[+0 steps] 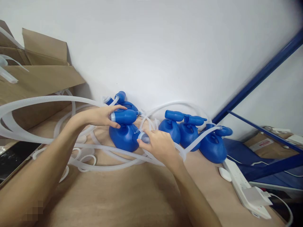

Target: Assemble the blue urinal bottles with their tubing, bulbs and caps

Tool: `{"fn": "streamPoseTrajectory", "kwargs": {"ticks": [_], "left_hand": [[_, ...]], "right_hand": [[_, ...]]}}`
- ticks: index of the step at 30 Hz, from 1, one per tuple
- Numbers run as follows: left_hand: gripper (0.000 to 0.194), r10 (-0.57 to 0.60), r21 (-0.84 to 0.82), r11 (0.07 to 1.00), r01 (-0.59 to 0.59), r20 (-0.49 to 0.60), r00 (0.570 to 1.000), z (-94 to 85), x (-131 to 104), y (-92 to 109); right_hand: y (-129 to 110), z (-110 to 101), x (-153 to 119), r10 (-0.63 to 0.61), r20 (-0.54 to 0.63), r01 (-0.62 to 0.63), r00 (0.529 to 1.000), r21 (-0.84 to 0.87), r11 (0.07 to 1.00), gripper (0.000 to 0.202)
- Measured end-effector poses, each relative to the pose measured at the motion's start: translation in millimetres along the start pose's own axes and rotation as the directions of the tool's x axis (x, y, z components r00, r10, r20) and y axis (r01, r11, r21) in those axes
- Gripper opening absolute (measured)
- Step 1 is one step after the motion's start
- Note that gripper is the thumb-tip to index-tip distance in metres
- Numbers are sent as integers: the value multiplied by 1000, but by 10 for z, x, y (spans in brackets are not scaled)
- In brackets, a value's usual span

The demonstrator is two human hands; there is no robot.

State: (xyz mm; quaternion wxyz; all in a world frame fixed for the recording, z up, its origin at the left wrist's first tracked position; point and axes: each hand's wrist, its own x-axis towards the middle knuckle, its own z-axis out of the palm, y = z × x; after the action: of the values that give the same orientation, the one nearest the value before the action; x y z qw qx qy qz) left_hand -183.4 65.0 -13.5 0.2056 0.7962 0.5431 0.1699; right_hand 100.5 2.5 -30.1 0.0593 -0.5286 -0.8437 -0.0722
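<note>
A blue bottle [123,138] stands near the middle of the table, with a blue cylindrical piece [126,117] lying above it. My left hand [105,116] has its fingers around the left end of that cylinder, at a clear rim. At the bottle's right side, my right hand [158,143] is closed on a clear cap [144,136] at the blue neck. White corrugated tubing [104,168] loops around and in front of the bottle. Behind it is another blue bottle [130,106], partly hidden.
Several blue bottles [213,146] with tubing stand to the right. An open cardboard box [44,75] is at the left. A white power strip [246,192] and a small white case [224,174] lie at the right edge, beside a blue metal rack [260,75]. A wall rises behind.
</note>
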Motion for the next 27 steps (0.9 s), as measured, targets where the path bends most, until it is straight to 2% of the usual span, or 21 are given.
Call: {"fn": "streamPoseTrajectory", "kwargs": {"ticks": [3,6,8,10,12,13,15,18,21,24,27], "left_hand": [[95,87,13,996,-86,-74,993,166,103,75],[80,180,-29,981,-190,-206,962,359,230,148],[85,174,-93,975,-202,-243,954,429,283,135],[111,145,-153,972,-177,-199,969,419,291,55],[136,142,-230,961,-154,-68,988,347,267,-73],[140,153,-269,952,-145,10,988,304,252,-141],[126,180,-296,945,-136,126,975,239,237,-258],[88,177,-233,962,-142,139,974,257,274,-335],[76,185,-237,957,-165,65,981,384,362,-324],[60,164,-252,952,-176,-67,984,508,442,-322],[47,61,-280,953,-117,-199,978,570,476,-375]], "right_hand": [[23,-3,12,-7,16,7,1000,28,1000,39],[88,10,12,6,21,-6,1000,-4,1000,43],[138,15,6,34,29,-33,999,-28,999,46],[182,12,-1,65,28,-64,997,-17,998,45],[222,-3,-6,93,28,-93,995,28,995,41],[244,-14,-6,104,31,-106,994,57,993,39],[299,-39,-4,114,37,-117,993,124,985,35],[408,-57,7,95,17,-96,995,241,966,37],[506,-13,26,4,-99,26,995,293,956,41],[561,72,48,-127,-244,175,961,185,967,39],[609,106,45,-183,-325,209,928,47,977,40]]}}
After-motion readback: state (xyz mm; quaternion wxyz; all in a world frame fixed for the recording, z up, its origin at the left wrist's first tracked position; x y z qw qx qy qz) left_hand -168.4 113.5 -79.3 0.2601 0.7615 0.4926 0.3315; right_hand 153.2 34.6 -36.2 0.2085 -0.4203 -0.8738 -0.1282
